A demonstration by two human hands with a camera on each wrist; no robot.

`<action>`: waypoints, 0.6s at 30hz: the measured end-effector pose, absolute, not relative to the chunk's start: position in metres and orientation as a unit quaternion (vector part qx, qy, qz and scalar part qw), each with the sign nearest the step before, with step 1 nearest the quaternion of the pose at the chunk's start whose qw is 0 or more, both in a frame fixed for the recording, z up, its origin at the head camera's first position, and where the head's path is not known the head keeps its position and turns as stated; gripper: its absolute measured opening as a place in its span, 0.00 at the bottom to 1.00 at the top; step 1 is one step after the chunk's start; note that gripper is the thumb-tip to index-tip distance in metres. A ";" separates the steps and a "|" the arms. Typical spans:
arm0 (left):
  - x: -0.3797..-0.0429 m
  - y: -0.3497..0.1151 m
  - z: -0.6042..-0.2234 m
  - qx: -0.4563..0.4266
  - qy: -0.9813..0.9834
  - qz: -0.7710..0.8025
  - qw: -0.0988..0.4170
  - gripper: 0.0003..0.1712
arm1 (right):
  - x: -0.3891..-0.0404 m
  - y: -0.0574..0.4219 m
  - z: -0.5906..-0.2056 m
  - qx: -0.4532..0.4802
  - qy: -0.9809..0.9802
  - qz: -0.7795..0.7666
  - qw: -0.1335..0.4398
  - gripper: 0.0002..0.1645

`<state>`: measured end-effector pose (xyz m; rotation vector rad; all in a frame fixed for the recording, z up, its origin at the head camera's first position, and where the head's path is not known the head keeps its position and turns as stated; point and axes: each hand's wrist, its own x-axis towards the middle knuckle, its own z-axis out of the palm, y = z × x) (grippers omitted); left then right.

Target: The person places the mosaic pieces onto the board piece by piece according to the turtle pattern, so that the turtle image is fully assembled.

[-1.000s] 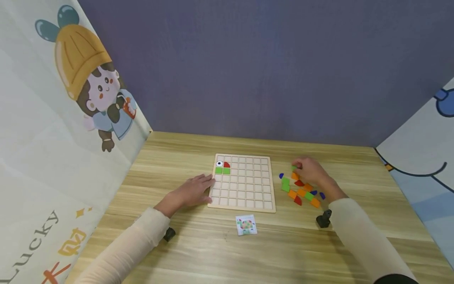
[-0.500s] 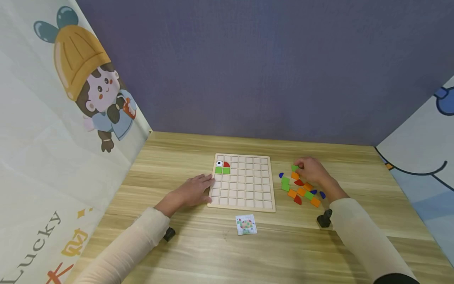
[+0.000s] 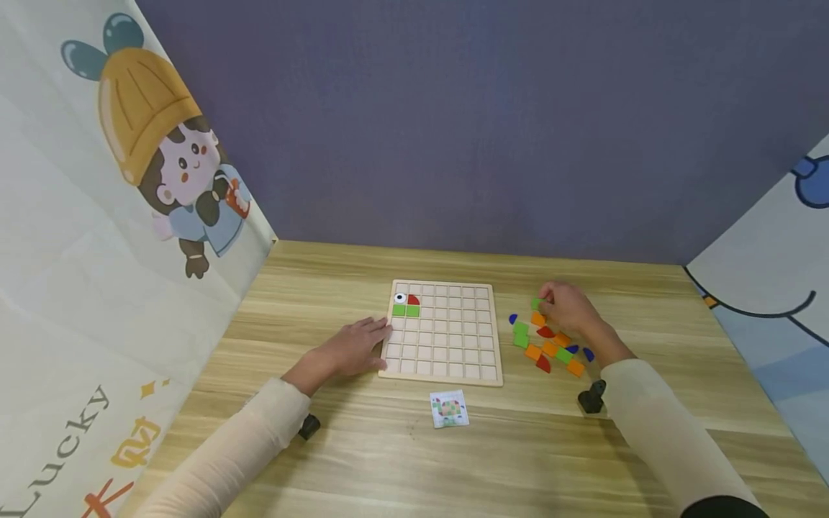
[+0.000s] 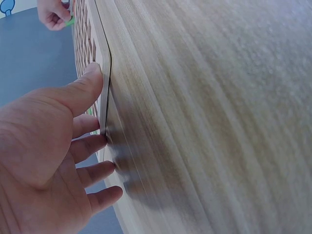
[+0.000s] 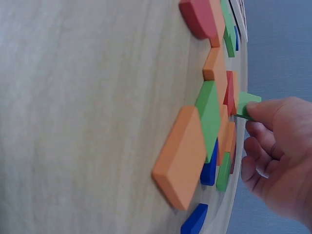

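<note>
My right hand [image 3: 570, 308] pinches a green square tile [image 5: 249, 103] between thumb and forefinger, at the far side of the loose tiles. In the right wrist view that tile is tilted, and the other fingers curl under the palm. My left hand [image 3: 352, 348] rests at the left edge of a wooden grid board [image 3: 447, 347], thumb on the rim and fingers spread along the side. At the board's upper left sit an eye tile [image 3: 400, 298], a red quarter-round tile [image 3: 413, 300] and two green square tiles [image 3: 412, 311] below them.
Orange tiles [image 5: 180, 156], red tiles [image 3: 543, 365], green tiles [image 3: 521, 334] and blue tiles [image 3: 588, 354] lie loosely grouped right of the board. A small printed pattern card [image 3: 449, 409] lies in front of the board. A dark panel [image 3: 453, 129] stands behind the table.
The right hand has shifted slightly to the right, and the pinched green tile has come into clearer view. The left hand and the board stay put.
</note>
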<state>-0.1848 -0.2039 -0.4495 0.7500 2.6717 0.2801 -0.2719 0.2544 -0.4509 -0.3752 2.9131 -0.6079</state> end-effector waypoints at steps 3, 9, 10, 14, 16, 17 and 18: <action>-0.185 -0.204 -0.449 0.263 0.943 0.099 0.176 0.44 | -0.272 0.254 -0.449 -0.124 0.968 -0.208 0.062 0.11; -0.185 -0.203 -0.449 0.262 0.943 0.100 0.176 0.43 | -0.273 0.248 -0.447 -0.137 0.964 -0.223 0.040 0.14; -0.185 -0.203 -0.450 0.262 0.943 0.102 0.177 0.43 | -0.274 0.246 -0.448 -0.140 0.964 -0.223 0.037 0.14; -0.184 -0.203 -0.449 0.260 0.943 0.103 0.178 0.44 | -0.277 0.235 -0.446 -0.151 0.961 -0.228 0.029 0.14; -0.183 -0.204 -0.449 0.260 0.944 0.101 0.178 0.44 | -0.278 0.229 -0.445 -0.153 0.960 -0.232 0.030 0.14; -0.183 -0.204 -0.449 0.260 0.944 0.100 0.177 0.44 | -0.278 0.226 -0.444 -0.154 0.959 -0.235 0.031 0.14; -0.183 -0.204 -0.449 0.261 0.944 0.100 0.176 0.44 | -0.278 0.224 -0.444 -0.155 0.959 -0.237 0.031 0.14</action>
